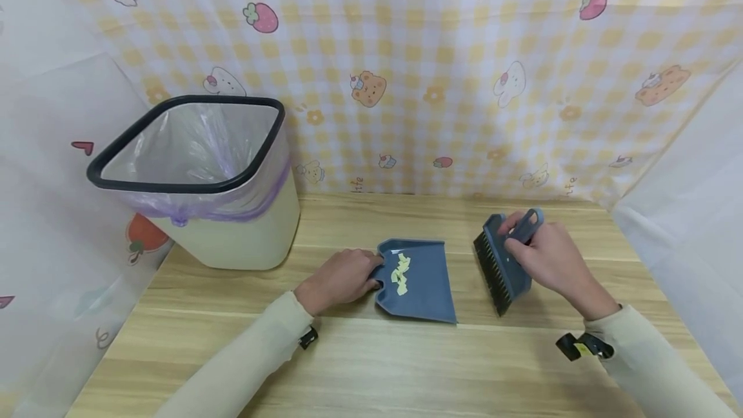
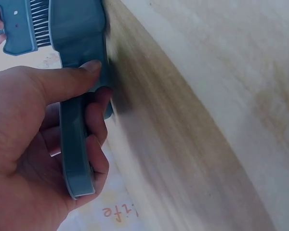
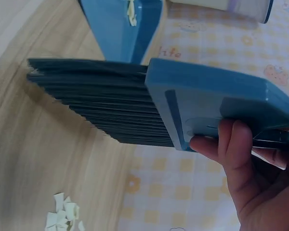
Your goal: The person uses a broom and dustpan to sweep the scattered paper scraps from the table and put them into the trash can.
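A blue-grey dustpan lies on the table, several pale yellow scraps in it. My left hand grips its handle; in the left wrist view the fingers of that hand curl round the handle, thumb along the dustpan. To the right, my right hand holds a blue-grey brush, its dark bristles towards the dustpan, a gap between them. The right wrist view has my right hand gripping the brush, and a small pile of scraps on the table.
A cream bin with a black rim and a clear, purple-edged bag stands at the back left of the wooden table. A checked cloth hangs behind, with white sheets at the sides.
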The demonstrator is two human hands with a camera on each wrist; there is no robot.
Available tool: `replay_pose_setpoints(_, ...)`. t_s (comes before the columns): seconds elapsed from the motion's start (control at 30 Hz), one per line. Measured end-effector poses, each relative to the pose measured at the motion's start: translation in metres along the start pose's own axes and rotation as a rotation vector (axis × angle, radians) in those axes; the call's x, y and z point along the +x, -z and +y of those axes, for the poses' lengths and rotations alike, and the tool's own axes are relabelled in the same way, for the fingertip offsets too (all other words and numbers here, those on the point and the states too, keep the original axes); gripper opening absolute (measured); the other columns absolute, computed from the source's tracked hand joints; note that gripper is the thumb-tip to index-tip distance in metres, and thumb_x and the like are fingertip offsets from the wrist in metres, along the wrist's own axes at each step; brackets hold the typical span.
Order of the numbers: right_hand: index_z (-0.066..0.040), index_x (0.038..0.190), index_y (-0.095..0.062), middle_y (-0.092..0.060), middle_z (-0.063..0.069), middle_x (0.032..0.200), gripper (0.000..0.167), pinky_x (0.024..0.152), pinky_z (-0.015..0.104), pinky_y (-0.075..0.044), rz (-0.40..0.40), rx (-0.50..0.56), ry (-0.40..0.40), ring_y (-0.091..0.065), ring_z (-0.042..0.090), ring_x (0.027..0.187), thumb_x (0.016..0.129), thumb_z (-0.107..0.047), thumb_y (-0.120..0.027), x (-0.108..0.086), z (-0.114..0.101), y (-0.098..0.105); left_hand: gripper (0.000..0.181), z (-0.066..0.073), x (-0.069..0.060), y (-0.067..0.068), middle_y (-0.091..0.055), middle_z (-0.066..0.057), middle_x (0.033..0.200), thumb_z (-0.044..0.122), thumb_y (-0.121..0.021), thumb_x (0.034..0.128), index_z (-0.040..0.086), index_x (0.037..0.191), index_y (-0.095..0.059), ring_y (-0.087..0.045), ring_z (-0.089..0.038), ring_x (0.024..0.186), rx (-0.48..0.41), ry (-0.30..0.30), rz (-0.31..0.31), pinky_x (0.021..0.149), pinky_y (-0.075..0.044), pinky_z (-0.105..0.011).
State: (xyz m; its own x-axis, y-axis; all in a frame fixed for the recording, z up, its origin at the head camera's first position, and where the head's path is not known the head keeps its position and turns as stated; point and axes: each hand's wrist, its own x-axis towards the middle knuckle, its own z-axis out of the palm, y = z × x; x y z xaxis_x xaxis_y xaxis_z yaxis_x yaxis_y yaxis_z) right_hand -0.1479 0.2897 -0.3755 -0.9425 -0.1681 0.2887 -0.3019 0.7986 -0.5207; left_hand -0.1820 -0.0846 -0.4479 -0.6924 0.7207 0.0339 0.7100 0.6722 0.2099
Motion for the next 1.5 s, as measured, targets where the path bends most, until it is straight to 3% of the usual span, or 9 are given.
replay_pose_setpoints(0.37,-0.008,0.107,-0.076,-0.051,-0.012,0.049,0.017,0.044,0.029,-0.036,-0.032,0.001,-0.018,-0.04,0.01,0.043,0.096,-0.004,-0.064,-0.002,0.001,-0.011,0.032,-0.001,0.001,0.002,-0.077,-0.013,0.117,0.022,-0.075,0.1078,-0.002,0.13,-0.072,-0.076,-0.026,0.101,-0.006,-0.007,-0.033,0.089,-0.063,-0.043)
replay_pose_setpoints(0.83,-0.005,0.11,-0.076,-0.066,-0.005,0.062,0.018,0.048,0.031,-0.042,-0.062,0.015,-0.053,-0.051,0.015,0.048,0.099,-0.007,-0.062,-0.003,0.001,-0.013,0.034,-0.002,-0.002,0.02,-0.075,-0.01,0.111,0.024,-0.073,0.1079,-0.001,0.13,-0.072,-0.071,-0.02,0.09,0.004,-0.011,0.0,0.084,-0.063,-0.042)
replay_pose_setpoints(1.03,-0.005,0.11,-0.076,-0.068,-0.004,0.065,0.018,0.048,0.032,-0.042,-0.061,0.015,-0.054,-0.052,0.015,0.049,0.099,-0.008,-0.062,-0.003,0.001,-0.012,0.035,-0.001,-0.003,0.031,-0.076,-0.011,0.112,0.024,-0.074,0.1075,-0.002,0.131,-0.072,-0.073,-0.022,0.093,0.032,-0.028,0.018,0.086,-0.063,-0.043)
replay_pose_setpoints(1.2,-0.006,0.109,-0.077,-0.075,-0.001,0.076,0.017,0.053,0.032,-0.049,-0.055,0.015,-0.062,-0.06,0.014,0.056,0.099,-0.009,-0.063,-0.001,0.001,-0.012,0.034,0.0,-0.002,0.04,-0.076,-0.011,0.112,0.023,-0.075,0.1069,-0.002,0.13,-0.072,-0.072,-0.021,0.093,0.023,-0.024,0.013,0.086,-0.063,-0.042)
replay_pose_setpoints(1.5,-0.006,0.112,-0.076,-0.071,-0.003,0.07,0.018,0.051,0.033,-0.046,-0.07,0.02,-0.07,-0.057,0.015,0.054,0.1,-0.01,-0.063,0.001,0.001,-0.011,0.035,0.002,-0.001,0.052,-0.076,-0.01,0.114,0.024,-0.074,0.1078,-0.001,0.132,-0.072,-0.072,-0.019,0.093,0.029,-0.01,-0.007,0.086,-0.063,-0.04)
